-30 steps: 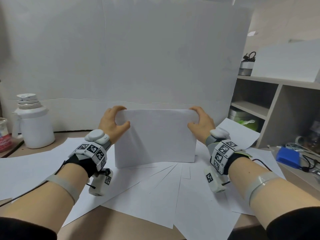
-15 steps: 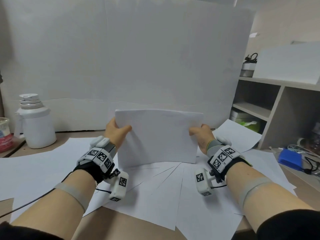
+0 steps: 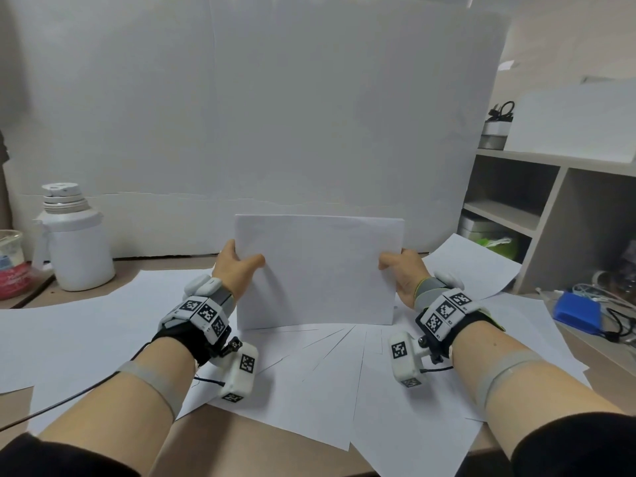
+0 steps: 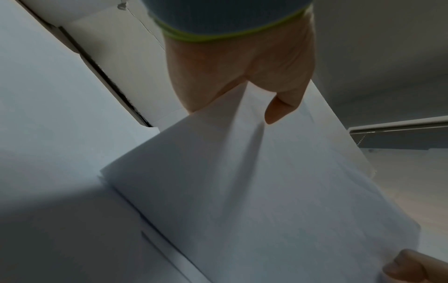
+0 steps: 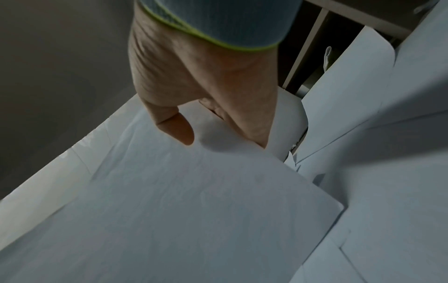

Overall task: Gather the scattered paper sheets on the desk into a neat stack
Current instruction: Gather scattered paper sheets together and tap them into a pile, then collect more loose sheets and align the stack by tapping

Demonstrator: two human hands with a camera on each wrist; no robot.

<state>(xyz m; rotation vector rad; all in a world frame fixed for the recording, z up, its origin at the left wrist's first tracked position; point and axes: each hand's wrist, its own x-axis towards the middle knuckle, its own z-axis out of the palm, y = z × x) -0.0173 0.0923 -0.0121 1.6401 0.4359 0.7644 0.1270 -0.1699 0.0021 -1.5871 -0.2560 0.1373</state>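
Note:
A stack of white paper sheets (image 3: 320, 273) stands upright on its long lower edge in the middle of the desk. My left hand (image 3: 237, 266) pinches its left edge, thumb on the near face. My right hand (image 3: 401, 270) pinches its right edge the same way. The left wrist view shows the paper stack (image 4: 254, 181) with a thumb (image 4: 281, 109) on it; in the right wrist view a thumb (image 5: 177, 130) lies on the paper stack (image 5: 181, 201). More loose sheets (image 3: 327, 380) lie fanned out flat on the desk under and around the stack.
A white jug (image 3: 74, 242) stands at the back left beside a red-labelled cup (image 3: 10, 266). A shelf unit (image 3: 537, 215) rises at the right, with a blue object (image 3: 578, 308) and cables on the desk beside it. A white backdrop closes the back.
Both hands have slid down from the stack's top corners to the middle of its side edges. The stack stays upright on the desk, its top edge now squarer.

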